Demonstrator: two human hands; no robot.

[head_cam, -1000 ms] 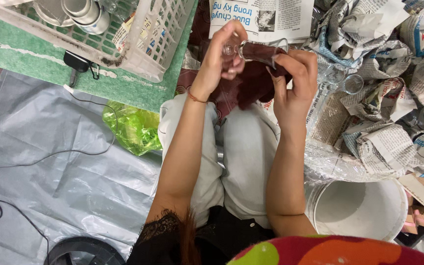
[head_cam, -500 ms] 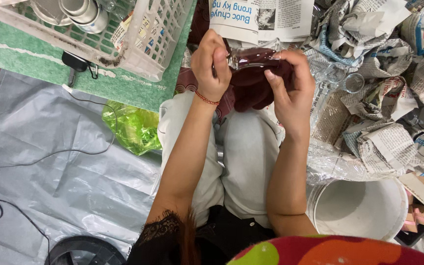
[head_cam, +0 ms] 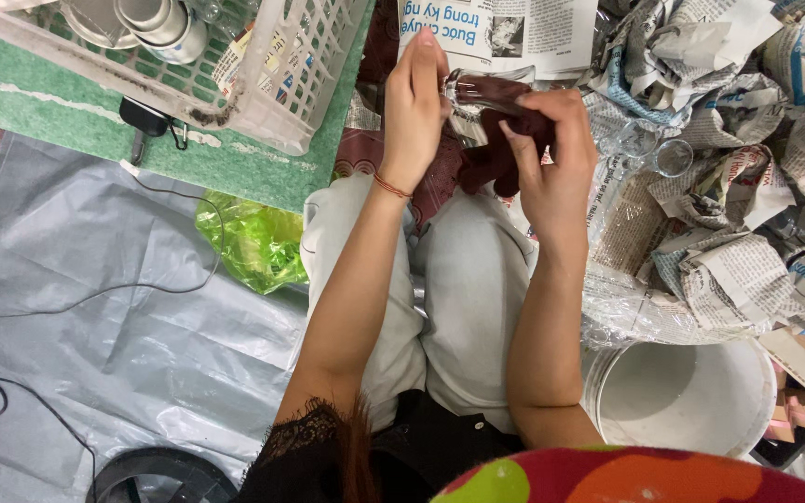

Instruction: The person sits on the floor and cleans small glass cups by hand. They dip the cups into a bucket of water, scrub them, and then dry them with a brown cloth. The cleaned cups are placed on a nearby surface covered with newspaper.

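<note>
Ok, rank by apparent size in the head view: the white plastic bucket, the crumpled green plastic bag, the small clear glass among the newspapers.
1. White plastic bucket, though it sits nearer the camera.
2. Crumpled green plastic bag.
3. Small clear glass.

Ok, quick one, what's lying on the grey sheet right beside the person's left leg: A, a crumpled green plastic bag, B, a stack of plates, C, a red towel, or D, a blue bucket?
A: a crumpled green plastic bag lies on the grey sheet next to the person's left leg, just below the edge of the green mat.
</note>
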